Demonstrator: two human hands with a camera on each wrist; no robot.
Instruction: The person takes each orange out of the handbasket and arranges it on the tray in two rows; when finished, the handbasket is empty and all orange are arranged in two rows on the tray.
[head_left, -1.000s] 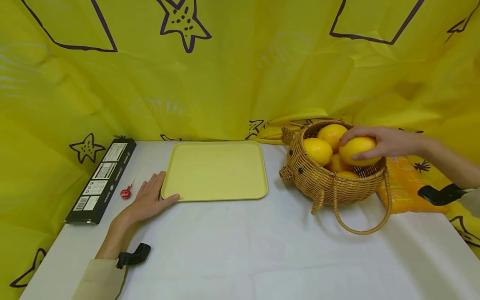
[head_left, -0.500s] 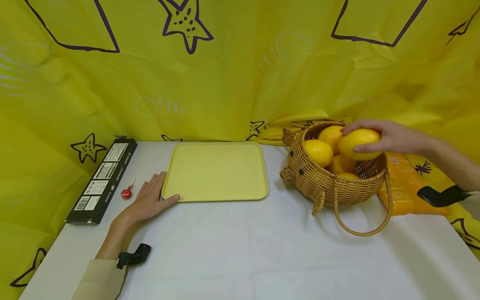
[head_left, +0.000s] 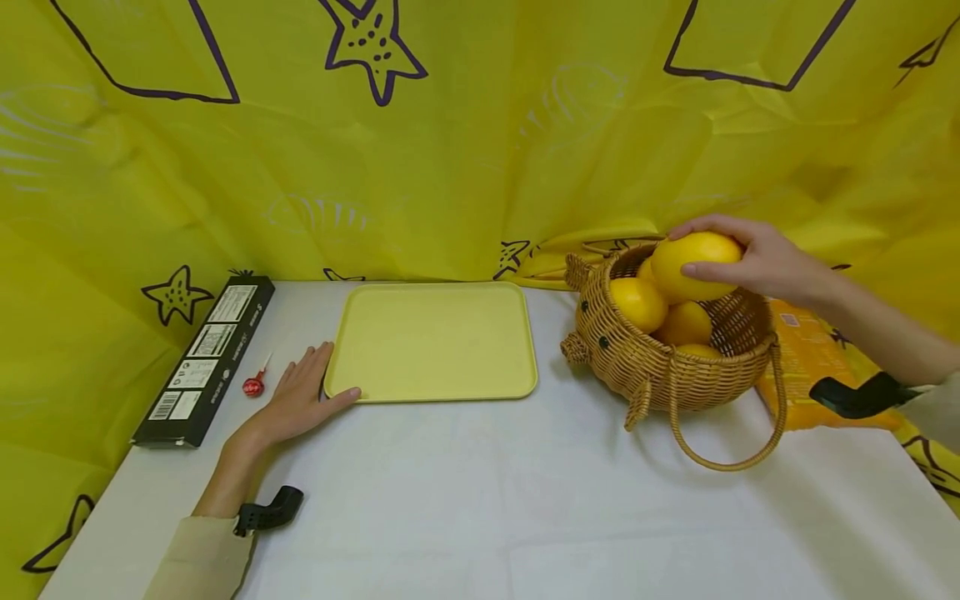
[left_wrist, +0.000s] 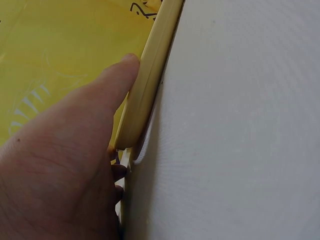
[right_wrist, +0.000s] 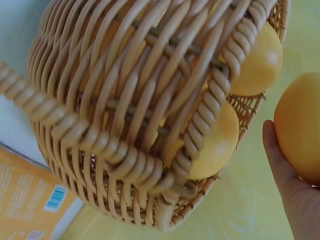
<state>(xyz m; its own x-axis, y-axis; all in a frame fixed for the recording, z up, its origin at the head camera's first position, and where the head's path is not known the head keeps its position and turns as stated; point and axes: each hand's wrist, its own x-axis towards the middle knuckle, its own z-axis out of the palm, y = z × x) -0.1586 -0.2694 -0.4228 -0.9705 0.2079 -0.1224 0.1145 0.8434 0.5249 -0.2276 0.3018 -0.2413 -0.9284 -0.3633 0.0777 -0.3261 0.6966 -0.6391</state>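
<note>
My right hand (head_left: pixel 772 258) grips a large, smooth, yellow oval fruit (head_left: pixel 696 265), thumb in front and fingers over its top. It is raised at the mouth of a pig-faced wicker basket (head_left: pixel 645 367) and hides part of the fruit behind it. Several more yellow fruits (head_left: pixel 637 304) lie inside. In the right wrist view, the held fruit (right_wrist: pixel 302 127) is apart from the basket rim (right_wrist: pixel 205 115). My left hand (head_left: pixel 303 398) lies with straight fingers at the near left corner of a pale yellow tray (head_left: pixel 435 342); its thumb touches the tray rim (left_wrist: pixel 150 75).
A long black box (head_left: pixel 206 358) lies at the far left, with a red lollipop (head_left: pixel 253 384) between it and my left hand. An orange packet (head_left: pixel 810 367) lies behind the basket's right side. A yellow patterned cloth (head_left: pixel 450 167) hangs along the back.
My right hand has lifted the yellow fruit up from among the others and shifted it slightly left, uncovering more of the basket's inside. The left hand and tray have stayed put.
</note>
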